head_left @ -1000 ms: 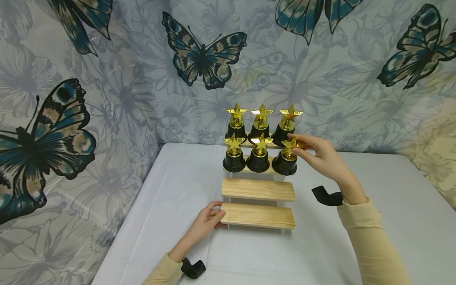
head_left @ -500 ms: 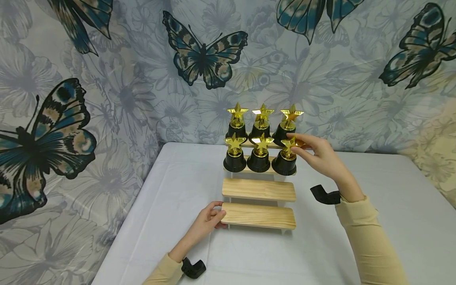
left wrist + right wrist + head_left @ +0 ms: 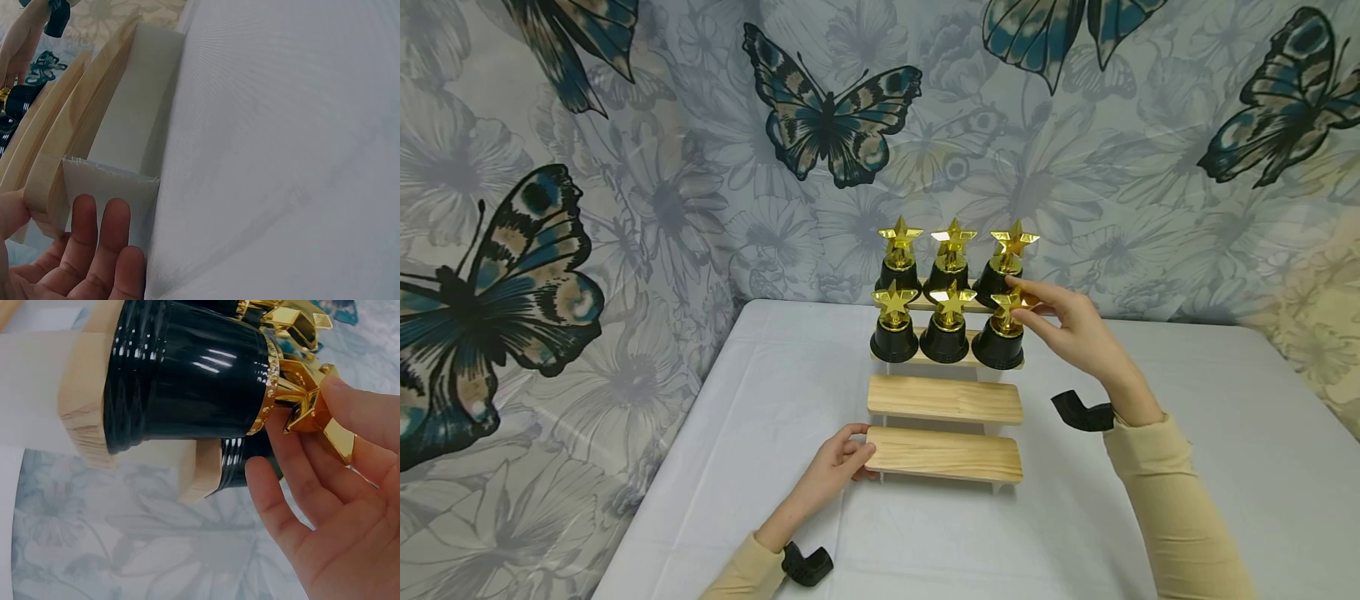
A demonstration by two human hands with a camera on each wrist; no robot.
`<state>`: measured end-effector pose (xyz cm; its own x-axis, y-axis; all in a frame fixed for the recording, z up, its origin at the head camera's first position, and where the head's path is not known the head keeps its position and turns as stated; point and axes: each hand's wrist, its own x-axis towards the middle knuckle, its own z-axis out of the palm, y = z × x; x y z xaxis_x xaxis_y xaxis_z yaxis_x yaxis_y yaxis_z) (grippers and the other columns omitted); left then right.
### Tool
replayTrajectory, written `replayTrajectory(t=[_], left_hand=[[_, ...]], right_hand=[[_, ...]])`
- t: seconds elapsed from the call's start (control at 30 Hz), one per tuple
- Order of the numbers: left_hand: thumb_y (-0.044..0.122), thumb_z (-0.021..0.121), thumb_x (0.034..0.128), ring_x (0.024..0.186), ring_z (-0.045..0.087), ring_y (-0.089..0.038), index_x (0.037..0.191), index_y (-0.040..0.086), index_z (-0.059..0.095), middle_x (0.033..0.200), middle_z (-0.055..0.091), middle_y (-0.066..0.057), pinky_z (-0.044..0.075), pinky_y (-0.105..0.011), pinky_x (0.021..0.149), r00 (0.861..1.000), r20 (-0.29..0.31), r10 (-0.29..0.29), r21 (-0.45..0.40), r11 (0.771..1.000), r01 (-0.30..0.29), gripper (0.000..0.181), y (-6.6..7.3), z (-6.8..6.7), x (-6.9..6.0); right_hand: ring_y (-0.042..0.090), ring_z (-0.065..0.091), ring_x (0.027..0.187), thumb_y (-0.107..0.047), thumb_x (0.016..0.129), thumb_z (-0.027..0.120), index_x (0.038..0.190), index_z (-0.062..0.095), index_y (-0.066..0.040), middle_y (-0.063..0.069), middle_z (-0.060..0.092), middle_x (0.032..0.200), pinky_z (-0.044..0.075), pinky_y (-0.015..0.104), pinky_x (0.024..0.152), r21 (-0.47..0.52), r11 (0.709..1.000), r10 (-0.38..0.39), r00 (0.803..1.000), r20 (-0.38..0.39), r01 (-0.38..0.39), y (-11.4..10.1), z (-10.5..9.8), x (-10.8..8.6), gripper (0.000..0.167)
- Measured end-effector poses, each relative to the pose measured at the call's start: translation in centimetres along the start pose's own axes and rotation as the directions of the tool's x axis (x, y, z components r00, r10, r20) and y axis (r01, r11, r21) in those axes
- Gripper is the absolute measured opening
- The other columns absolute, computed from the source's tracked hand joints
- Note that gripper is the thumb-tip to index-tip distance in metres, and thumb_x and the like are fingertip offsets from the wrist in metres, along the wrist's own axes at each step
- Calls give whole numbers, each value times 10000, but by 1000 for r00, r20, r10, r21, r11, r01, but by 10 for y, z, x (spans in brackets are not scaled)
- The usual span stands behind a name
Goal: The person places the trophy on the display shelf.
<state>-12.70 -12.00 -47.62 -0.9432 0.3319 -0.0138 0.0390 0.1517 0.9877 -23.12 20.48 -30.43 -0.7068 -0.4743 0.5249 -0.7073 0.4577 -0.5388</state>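
My right hand [image 3: 1078,329] pinches the gold star of a trophy [image 3: 998,343], whose black base rests on the right end of the third wooden step from the front. In the right wrist view, that trophy [image 3: 187,375] stands with its base against the step, my thumb and fingers at its star. My left hand [image 3: 835,458] grips the left end of the front wooden step [image 3: 943,454]. The left wrist view shows the thumb and index finger at the end of this step [image 3: 81,119], while other fingers [image 3: 84,219] reach beside its white support.
Two more star trophies, a left one [image 3: 893,325] and a middle one [image 3: 944,329], share that step. Three others, including one trophy [image 3: 1009,258], stand on the back step. The second step [image 3: 945,400] is bare wood. White cloth [image 3: 760,375] covers the table; butterfly-print fabric [image 3: 827,242] hangs behind.
The right forearm and the pinched trophy have edged slightly to the left. My left hand keeps its place on the front step.
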Motion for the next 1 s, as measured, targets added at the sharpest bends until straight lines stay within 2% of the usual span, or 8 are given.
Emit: replayTrajectory(t=[0.23, 0.47, 0.6, 0.7, 0.87, 0.97, 1.0], left_hand=[[291, 505, 970, 776, 670, -248, 1303, -15, 407, 881, 646, -109, 514, -317, 676, 1000, 1, 12, 28, 1000, -12, 463, -2, -2, 1], [227, 496, 978, 779, 665, -299, 1307, -47, 394, 868, 642, -112, 516, -357, 674, 1000, 10, 22, 47, 999, -22, 440, 3, -1, 1], [163, 486, 982, 790, 650, -371, 1296, -88, 386, 868, 640, -145, 514, -423, 684, 999, 25, 23, 46, 999, -24, 415, 16, 0, -1], [129, 486, 979, 809, 640, -400, 1287, -107, 388, 875, 636, -153, 516, -446, 704, 999, 30, 22, 47, 999, -23, 400, 28, 1, -5], [108, 511, 965, 726, 617, -372, 1246, -94, 446, 848, 629, -111, 517, -427, 660, 999, -31, 42, 128, 991, -38, 353, 40, 0, -10], [99, 507, 966, 675, 580, -360, 1231, -88, 472, 852, 625, -105, 510, -366, 607, 994, -81, 78, 177, 982, -62, 326, 41, -4, -11], [114, 502, 971, 685, 579, -347, 1236, -74, 477, 861, 622, -95, 504, -336, 602, 991, -102, 90, 192, 979, -69, 326, 37, -6, -10]], right_hand=[[-54, 520, 928, 54, 844, 633, 1300, 505, 27, 221, 552, 1229, 412, 110, 815, 10, 1000, 22, 999, -26, -21, 2, 0, -2, 475], [-74, 493, 959, 60, 818, 662, 1296, 505, 37, 209, 562, 1213, 422, 126, 805, -17, 999, 49, 996, -78, -51, 3, -2, -8, 504], [-60, 491, 1009, 123, 771, 678, 1273, 523, 43, 189, 601, 1142, 441, 160, 787, -66, 998, -1, 989, -148, -9, 4, -3, -15, 531], [-12, 513, 1031, 139, 750, 689, 1270, 535, 16, 161, 618, 1113, 435, 177, 784, -127, 992, -45, 976, -213, 18, 2, -5, -24, 556], [117, 519, 1056, 88, 781, 689, 1286, 530, -21, 152, 594, 1147, 381, 210, 807, -202, 979, -63, 955, -289, 3, -1, -3, -42, 541], [236, 510, 1062, 72, 795, 682, 1284, 523, 0, 181, 567, 1165, 355, 228, 832, -218, 976, -50, 948, -314, -21, 1, 0, -53, 520], [273, 507, 1069, 68, 796, 682, 1282, 522, 8, 190, 557, 1177, 361, 257, 854, -219, 975, -43, 946, -321, -30, 2, 1, -56, 516]])
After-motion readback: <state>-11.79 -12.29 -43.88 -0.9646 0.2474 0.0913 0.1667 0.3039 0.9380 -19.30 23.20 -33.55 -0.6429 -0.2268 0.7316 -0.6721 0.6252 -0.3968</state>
